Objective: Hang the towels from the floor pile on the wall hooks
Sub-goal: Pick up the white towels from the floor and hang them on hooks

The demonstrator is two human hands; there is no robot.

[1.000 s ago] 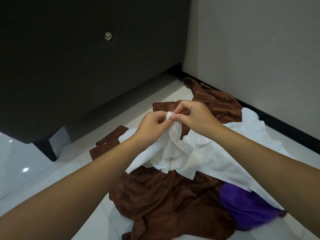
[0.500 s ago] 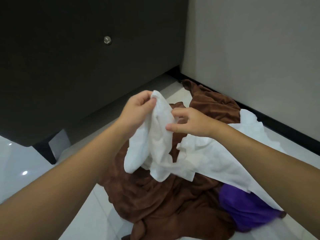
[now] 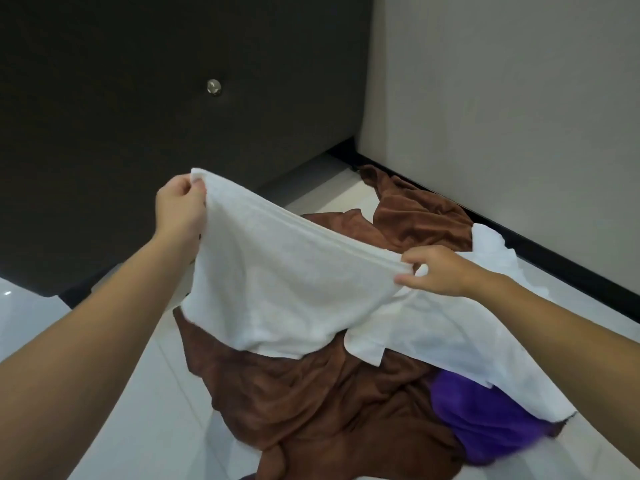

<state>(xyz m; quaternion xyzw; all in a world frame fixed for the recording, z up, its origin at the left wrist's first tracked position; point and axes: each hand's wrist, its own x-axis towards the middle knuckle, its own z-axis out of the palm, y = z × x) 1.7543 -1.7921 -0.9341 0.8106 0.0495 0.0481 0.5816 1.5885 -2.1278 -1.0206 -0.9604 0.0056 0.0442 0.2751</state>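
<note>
A white towel (image 3: pixel 294 285) is stretched along its top edge between my hands, above the floor pile. My left hand (image 3: pixel 180 209) pinches its upper left corner, raised high. Lower and to the right, my right hand (image 3: pixel 440 271) pinches the same edge. The towel's far end still trails down onto the pile at the right. Under it lie a brown towel (image 3: pixel 311 403) and a purple towel (image 3: pixel 485 420). A round metal knob (image 3: pixel 213 87) sits on the dark panel above.
A dark panel (image 3: pixel 104 133) fills the upper left and a pale wall (image 3: pixel 502 98) with a black skirting strip (image 3: pixel 554 268) runs along the right. White glossy floor tiles (image 3: pixel 145 410) surround the pile.
My hands, together on one bunched corner a second ago, have drawn apart. The left rose up and left, the right slid right, spreading the white towel's edge.
</note>
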